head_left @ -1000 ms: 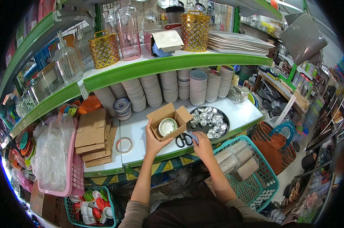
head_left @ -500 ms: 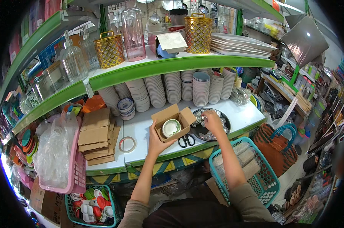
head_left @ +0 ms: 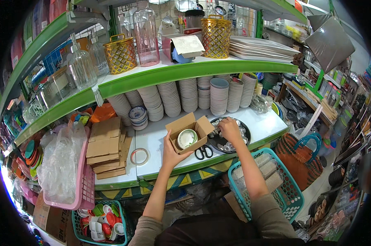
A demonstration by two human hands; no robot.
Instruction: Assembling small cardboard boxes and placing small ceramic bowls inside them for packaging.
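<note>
My left hand (head_left: 173, 152) grips the near left side of an open cardboard box (head_left: 204, 126), its flaps standing up. Inside the box sits a small white bowl (head_left: 187, 138) with a green mark. To the right, my right hand (head_left: 231, 130) reaches into a round black tray (head_left: 250, 136) of shiny silvery pieces (head_left: 242, 130). Its fingers are bent together down among them, and what they hold is hard to make out. Black-handled scissors (head_left: 203, 153) lie between the box and the tray's near edge.
Flattened cardboard boxes (head_left: 103, 142) and a tape roll (head_left: 133, 161) lie left on the white shelf. Stacked bowls (head_left: 168, 98) line the back beneath a green-edged shelf (head_left: 193, 67). Below stand a teal basket (head_left: 298, 197) at right and a pink basket (head_left: 86, 188) at left.
My right hand stays over the tray, its fingers shifting slightly among the silvery pieces. My left hand keeps the box in place; the whole view has moved a little.
</note>
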